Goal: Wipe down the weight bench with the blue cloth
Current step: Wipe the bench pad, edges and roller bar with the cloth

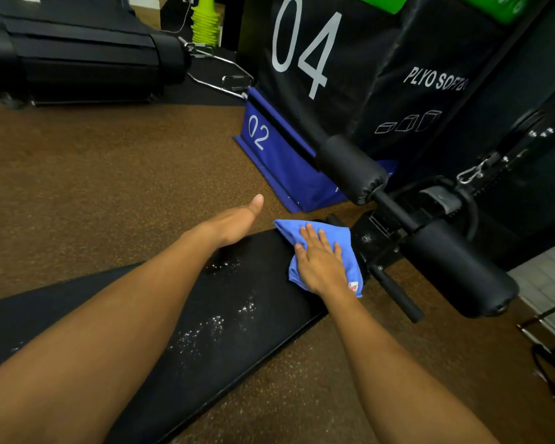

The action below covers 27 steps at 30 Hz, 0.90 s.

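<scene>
Risk I see: my right hand (pixel 318 261) lies flat and open on the blue cloth (pixel 324 238) at the weight bench (pixel 237 315) end nearest the foam roller (pixel 350 168); unpinched, it could slide off; white droplets (pixel 218 322) mid-bench may get missed; left hand (pixel 234 222) open, empty, at the bench's far edge.

R hand (pixel 319 262) lies flat, palm down, fingers spread, on the crumpled blue cloth (pixel 350 251). L hand (pixel 234 224) hovers left of it, fingers straight & together, both forearms extended.
</scene>
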### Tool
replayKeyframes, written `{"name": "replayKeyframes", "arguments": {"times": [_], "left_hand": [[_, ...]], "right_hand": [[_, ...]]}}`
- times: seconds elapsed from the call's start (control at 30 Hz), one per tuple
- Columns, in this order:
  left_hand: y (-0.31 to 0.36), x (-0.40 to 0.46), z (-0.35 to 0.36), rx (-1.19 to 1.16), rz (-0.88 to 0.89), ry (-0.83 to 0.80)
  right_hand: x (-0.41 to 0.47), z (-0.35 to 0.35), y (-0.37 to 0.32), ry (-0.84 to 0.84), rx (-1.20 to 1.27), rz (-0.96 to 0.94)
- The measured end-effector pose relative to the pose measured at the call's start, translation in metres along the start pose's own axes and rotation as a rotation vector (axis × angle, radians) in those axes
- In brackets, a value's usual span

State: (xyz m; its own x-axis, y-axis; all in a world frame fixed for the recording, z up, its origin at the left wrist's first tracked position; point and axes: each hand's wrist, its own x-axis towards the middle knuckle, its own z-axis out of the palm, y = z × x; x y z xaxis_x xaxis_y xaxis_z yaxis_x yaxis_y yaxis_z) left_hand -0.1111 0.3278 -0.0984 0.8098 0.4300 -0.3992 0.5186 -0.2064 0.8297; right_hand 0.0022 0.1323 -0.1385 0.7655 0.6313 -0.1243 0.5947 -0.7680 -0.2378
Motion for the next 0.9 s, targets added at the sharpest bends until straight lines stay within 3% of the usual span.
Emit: {"name": "replayKeyframes", "arguments": {"times": [0.17,0.37,0.5,0.6,0.77,0.9], "left_hand": [[-0.016,0.005,-0.012,-0.150,0.008,0.046],[-0.029,0.010,-0.013,-0.157,0.016,0.099],[-0.031,0.010,-0.011,-0.147,0.033,0.095],[-0.036,0.011,-0.012,-0.132,0.038,0.085],[-0.041,0.004,-0.014,-0.121,-0.003,-0.003],[-0.044,0.001,-0.017,-0.124,-0.022,-0.010]], "right_hand": [[-0.004,0.005,-0.024,-0.041,-0.034,-0.093],[-0.034,0.023,-0.087,-0.113,0.002,-0.442],[-0.030,0.026,-0.089,-0.106,-0.007,-0.553],[-0.006,0.017,-0.066,-0.084,-0.023,-0.474],[0.026,-0.001,-0.020,-0.050,-0.011,-0.091],[0.022,-0.001,-0.030,-0.048,0.001,-0.028]]}}
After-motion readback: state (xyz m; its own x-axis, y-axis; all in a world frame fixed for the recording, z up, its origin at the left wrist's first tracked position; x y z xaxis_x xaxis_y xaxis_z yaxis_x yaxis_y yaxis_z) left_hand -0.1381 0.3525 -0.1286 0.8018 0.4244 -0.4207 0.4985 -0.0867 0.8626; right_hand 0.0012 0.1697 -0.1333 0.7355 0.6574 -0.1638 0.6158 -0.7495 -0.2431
